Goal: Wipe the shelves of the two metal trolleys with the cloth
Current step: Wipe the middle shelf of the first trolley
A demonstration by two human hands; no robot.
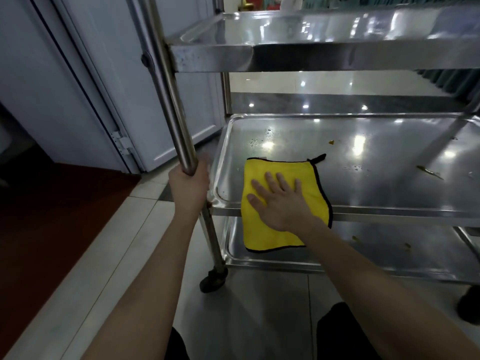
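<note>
Dark-clothed knees [342, 333] sit at the bottom edge, cut off by the frame, with both bare forearms reaching out above them. The person's left hand [188, 188] is wrapped round the near-left post [166, 87] of the trolley [214, 245], just above the corner of the middle shelf [376, 162]. Its fingers curl behind the tube and cannot be seen. The right hand [280, 201] lies flat with its fingers spread on the yellow cloth [259, 235], pressing it onto the middle shelf near the front left corner. About half the cloth rests on the steel. The rest hangs over the front rim and covers part of the bottom shelf [389, 258] behind it. The patch of cloth under the palm is hidden. A black loop sticks out at the cloth's far right corner.

All three shelves, the top shelf [311, 27] included, run out of view on the right. One wheel [211, 280] shows under the post; a second dark one at the right edge is cut off.

Each shelf has a raised rim with rounded corners. Right of the cloth and beyond it, the middle shelf is bare steel, with water drops [259, 141] toward the back left and a few scraps [430, 172] toward the right. More scraps, too small to make out, lie on the bottom shelf. A pale door [104, 74] stands close on the trolley's left, with tiled floor [259, 307] beneath.
</note>
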